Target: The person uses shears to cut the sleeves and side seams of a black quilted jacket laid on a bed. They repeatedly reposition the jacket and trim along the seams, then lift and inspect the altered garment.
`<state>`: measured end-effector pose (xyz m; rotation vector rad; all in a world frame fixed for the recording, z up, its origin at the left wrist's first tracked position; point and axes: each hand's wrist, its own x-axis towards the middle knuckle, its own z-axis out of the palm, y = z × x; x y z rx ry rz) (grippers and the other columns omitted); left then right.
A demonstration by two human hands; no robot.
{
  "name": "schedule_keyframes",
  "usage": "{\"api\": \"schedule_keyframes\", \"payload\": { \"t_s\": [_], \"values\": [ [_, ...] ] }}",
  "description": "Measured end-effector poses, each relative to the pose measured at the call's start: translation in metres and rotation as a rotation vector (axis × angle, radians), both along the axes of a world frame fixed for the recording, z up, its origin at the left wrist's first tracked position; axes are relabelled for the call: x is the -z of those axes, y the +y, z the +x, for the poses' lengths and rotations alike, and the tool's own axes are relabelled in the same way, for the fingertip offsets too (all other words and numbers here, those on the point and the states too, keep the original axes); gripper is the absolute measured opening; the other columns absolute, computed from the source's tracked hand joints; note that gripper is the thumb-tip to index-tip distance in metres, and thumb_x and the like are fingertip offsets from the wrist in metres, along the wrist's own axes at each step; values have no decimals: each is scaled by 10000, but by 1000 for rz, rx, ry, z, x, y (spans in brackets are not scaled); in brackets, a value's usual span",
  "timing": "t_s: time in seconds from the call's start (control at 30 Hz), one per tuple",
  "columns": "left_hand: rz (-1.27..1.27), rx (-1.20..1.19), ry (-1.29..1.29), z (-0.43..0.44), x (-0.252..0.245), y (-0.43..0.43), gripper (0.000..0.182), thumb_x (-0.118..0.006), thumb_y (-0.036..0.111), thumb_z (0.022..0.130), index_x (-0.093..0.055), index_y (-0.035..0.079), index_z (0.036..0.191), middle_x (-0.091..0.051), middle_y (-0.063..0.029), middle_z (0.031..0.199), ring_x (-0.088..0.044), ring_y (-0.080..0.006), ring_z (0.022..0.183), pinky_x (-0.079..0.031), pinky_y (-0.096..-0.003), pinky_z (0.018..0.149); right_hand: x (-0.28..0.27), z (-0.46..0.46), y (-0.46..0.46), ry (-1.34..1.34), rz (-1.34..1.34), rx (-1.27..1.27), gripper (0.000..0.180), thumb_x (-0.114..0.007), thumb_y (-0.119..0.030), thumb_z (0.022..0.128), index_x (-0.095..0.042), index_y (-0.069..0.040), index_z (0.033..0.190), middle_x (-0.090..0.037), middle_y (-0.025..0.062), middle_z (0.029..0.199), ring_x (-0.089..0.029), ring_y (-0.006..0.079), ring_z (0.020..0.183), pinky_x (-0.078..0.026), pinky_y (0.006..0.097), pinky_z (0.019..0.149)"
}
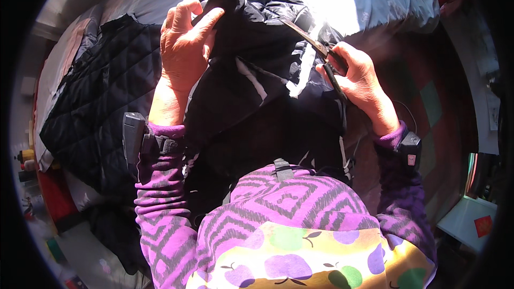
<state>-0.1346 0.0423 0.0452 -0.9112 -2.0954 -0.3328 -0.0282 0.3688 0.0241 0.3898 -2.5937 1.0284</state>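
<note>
My left hand (184,42) grips a raised fold of black fabric (231,32) between thumb and fingers. In my right hand (357,76) is a pair of scissors (309,40) with dark handles. The blades look nearly together and point up and left, their tips at the crumpled dark cloth. A white strip (303,72) of lining or padding shows along the garment's right side, below the scissors. Another narrow white piece (252,78) lies on the black cloth between my hands. The dark fabric spreads down over my lap, where deep shadow hides its folds.
Quilted black fabric (104,100) lies on the bed at left. Pale bedding (377,4) stretches across the back right in strong sunlight. A tiled floor (431,104) is at right, with a thin cable (405,108). A small white table (461,220) stands at lower right.
</note>
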Motion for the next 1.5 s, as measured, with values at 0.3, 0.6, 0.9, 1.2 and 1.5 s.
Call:
{"api": "schedule_keyframes", "payload": {
  "t_s": [0.3,0.6,0.9,1.2,1.5],
  "values": [
    [-175,32,-360,-79,26,11,563,-697,109,904,-572,242,1436,-652,-80,1006,-637,-226,885,-533,-326,815,9,38,-23,-66,265,-138,393,-845,-264,741,-619,-36,968,-637,137,847,-668,358,781,-544,432,705],
    [-54,-80,-1131,-113,-18,41,420,-769,442,898,-644,45,841,-547,37,745,-494,-65,708,-418,-250,669,15,-34,31,-75,-91,-152,342,-873,-131,746,-607,-10,924,-543,51,724,-529,176,597,-464,304,574],
    [114,342,-889,-22,0,12,257,-842,160,794,-659,7,890,-601,-55,721,-543,-158,654,-446,-316,608,32,-214,22,155,340,276,440,-802,-418,836,-671,-2,891,-697,183,812,-675,342,759,-538,413,739],
    [-9,197,-49,-104,-44,20,286,-817,29,809,-691,-25,1060,-713,-147,986,-699,-274,880,-546,-321,818,-24,-261,44,728,-4,324,257,-696,-90,798,-637,-26,1040,-683,218,924,-665,424,905,-535,477,778],
    [-245,-136,-418,-197,73,54,508,-776,287,880,-644,59,1314,-636,-183,1353,-627,-351,1227,-508,-393,1038,38,-258,79,448,208,391,300,-726,-158,789,-618,-1,1021,-681,221,875,-674,410,823,-538,445,723]
  ]
}}
